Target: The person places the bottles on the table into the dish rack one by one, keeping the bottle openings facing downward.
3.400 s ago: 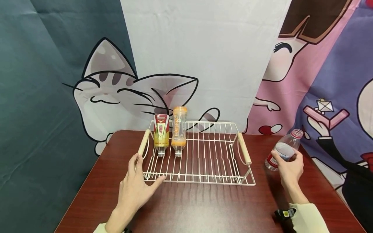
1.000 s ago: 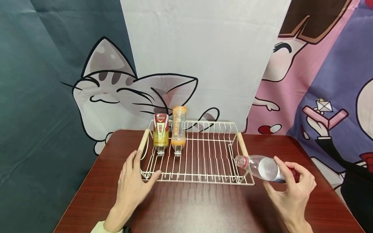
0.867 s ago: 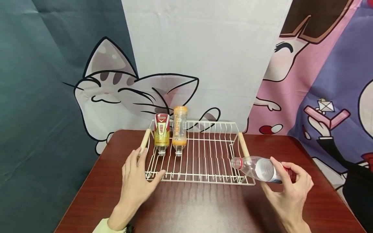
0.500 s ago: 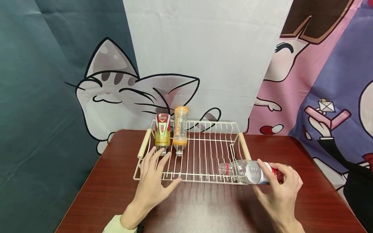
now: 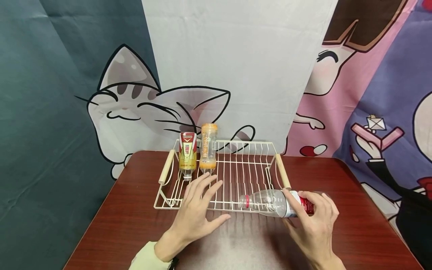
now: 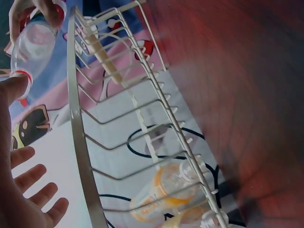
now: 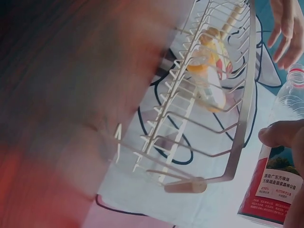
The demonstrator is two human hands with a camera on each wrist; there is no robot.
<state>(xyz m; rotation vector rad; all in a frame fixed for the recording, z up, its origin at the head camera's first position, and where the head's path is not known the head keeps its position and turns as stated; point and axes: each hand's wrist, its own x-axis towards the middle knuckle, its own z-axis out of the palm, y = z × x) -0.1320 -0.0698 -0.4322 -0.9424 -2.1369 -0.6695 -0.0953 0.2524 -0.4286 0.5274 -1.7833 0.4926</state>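
My right hand [image 5: 312, 221] grips a clear plastic bottle [image 5: 270, 201] with a red and white label round its lower part. The bottle lies level above the front right of a white wire rack [image 5: 233, 168], its red-ringed neck pointing left. My left hand [image 5: 195, 213], fingers spread, hovers over the rack's front edge and holds nothing; the bottle's neck is to its right. A red and gold bottle [image 5: 187, 153] and a clear and orange bottle [image 5: 208, 146] stand neck down in the rack's left part. Left fingertips hide the orange bottle's neck.
The rack has wooden handles [image 5: 282, 170] at both ends and stands on a dark red wooden table [image 5: 128, 195]. Directly behind the table hangs a cloth backdrop [image 5: 249, 67] with cartoon figures.
My right hand has lifted the bottle from the table at right, tipped it onto its side and carried it left over the rack. My left hand has moved right, away from the left handle.
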